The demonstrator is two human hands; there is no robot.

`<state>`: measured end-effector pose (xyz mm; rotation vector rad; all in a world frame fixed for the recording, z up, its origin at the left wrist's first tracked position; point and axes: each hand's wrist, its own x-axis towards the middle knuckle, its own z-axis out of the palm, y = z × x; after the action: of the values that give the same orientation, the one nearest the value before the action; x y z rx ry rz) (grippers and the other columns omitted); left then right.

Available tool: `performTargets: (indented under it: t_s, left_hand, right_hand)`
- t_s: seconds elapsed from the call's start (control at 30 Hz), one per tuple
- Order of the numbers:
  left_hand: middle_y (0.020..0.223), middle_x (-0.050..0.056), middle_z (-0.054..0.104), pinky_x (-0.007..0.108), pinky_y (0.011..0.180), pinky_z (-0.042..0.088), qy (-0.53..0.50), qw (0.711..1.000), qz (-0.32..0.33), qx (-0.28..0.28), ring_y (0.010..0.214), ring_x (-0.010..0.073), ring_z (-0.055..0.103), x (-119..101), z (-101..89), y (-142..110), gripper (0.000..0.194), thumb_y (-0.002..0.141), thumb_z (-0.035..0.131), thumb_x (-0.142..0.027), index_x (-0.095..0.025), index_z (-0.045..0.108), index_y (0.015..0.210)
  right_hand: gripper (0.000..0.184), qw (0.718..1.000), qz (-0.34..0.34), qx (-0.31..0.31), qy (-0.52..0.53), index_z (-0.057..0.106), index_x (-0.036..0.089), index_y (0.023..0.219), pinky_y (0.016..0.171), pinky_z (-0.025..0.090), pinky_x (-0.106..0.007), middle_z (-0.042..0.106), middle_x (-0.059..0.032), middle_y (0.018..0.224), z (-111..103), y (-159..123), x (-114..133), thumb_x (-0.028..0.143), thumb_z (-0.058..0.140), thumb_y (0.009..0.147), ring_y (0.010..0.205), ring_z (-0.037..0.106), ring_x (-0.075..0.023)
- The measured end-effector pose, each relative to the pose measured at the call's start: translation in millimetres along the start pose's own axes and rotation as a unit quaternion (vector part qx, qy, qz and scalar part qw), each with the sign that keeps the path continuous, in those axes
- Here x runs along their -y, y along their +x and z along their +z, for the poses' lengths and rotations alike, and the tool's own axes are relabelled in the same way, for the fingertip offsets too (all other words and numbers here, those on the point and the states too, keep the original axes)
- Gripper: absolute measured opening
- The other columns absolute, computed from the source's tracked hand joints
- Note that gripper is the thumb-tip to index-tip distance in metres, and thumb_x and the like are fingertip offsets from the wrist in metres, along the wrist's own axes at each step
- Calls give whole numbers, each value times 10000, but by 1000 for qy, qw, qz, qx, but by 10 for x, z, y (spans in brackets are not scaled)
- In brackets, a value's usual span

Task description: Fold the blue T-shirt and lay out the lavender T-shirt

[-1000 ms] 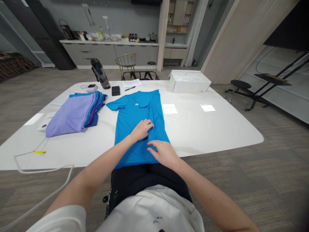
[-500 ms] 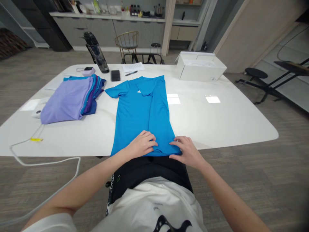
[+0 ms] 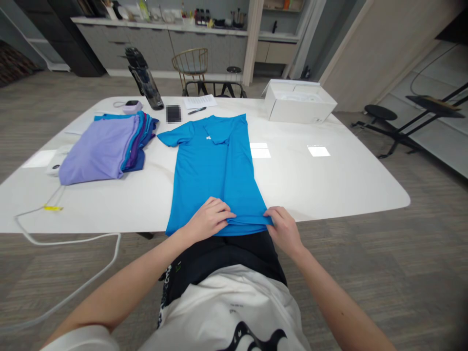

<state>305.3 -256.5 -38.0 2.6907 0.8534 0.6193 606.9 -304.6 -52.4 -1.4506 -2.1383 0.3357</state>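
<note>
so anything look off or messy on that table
Mostly tidy. The blue shirt is lopsided: one sleeve sticks out, the other side is folded in. Its hem hangs over the table edge, under the left hand and right hand. A white cable dangles off the edge.

- An open-plan room, partly kitchen: a counter (image 3: 161, 27) with grey cabinets and bottles along the far wall.
- A large white table (image 3: 329, 185), wire chair (image 3: 192, 63), carpet floor.
</note>
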Motion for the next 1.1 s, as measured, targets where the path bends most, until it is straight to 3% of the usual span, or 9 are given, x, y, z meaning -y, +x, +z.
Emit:
performTargets:
  t_s: [0.1,0.23,0.37,0.6,0.73,0.87,1.0,1.1]
  left_hand:
    - [1055,71,677,364,898,388,22,998,24,53,991,197,582,-66,0,-68,231,1014,516,-296,-228,702,1134]
    - [1040,48,695,354,893,385,-9,996,3,85,964,184,597,-179,12,-117,286,1015,514,-426,-244,717,1100]
    - [1024,32,713,335,912,380,-37,997,-14,70,979,165,608,-214,38,-92,303,1044,458,-400,-251,712,1116]
    - [1022,19,671,333,896,372,11,996,-50,75,959,164,607,-224,104,-13,248,1032,492,-389,-263,684,1125]
    - [1064,6,671,336,935,377,-11,996,-74,51,1009,163,618,-141,-4,109,259,1025,497,-428,-285,670,1155]
    - [1155,24,667,345,948,411,-8,985,-171,-32,1094,188,610,363,-255,360,264,1028,481,-370,-277,650,1207]
    - [1215,59,647,357,935,457,34,939,-323,-112,1141,234,601,1241,-555,627,273,969,538,-325,-255,656,1205]
    - [1260,100,629,406,955,454,100,889,-426,-131,1159,278,591,1902,-757,749,319,952,510,-291,-225,644,1234]
  right_hand:
    - [243,998,-52,32,8,668,220,1035,907,470,-381,639,-88,1060,-103,-56,-42,109,508,891,1018,579,-242]
    - [139,993,-78,90,-9,696,218,997,849,445,-376,658,-73,973,-221,-78,-49,264,566,975,920,584,-226]
    - [284,995,-70,70,-31,672,200,857,792,409,-357,646,-59,832,-226,-36,-66,344,504,1034,819,577,-206]
    - [203,990,-63,112,-50,631,222,872,768,386,-339,657,-26,838,-106,133,-52,358,569,1009,798,602,-196]
    - [230,992,-49,108,-32,626,226,873,777,394,-337,661,-25,857,-54,409,-16,387,546,1016,821,609,-198]
    - [253,993,-23,117,18,658,233,898,740,414,-309,648,-17,850,47,1000,-10,418,530,1014,781,601,-176]
    - [195,992,-13,119,50,699,229,945,712,416,-276,643,-16,858,241,1827,-90,379,580,980,767,591,-160]
    - [150,993,-22,109,41,715,212,938,747,412,-270,651,-27,877,438,2462,-164,321,614,954,793,586,-161]
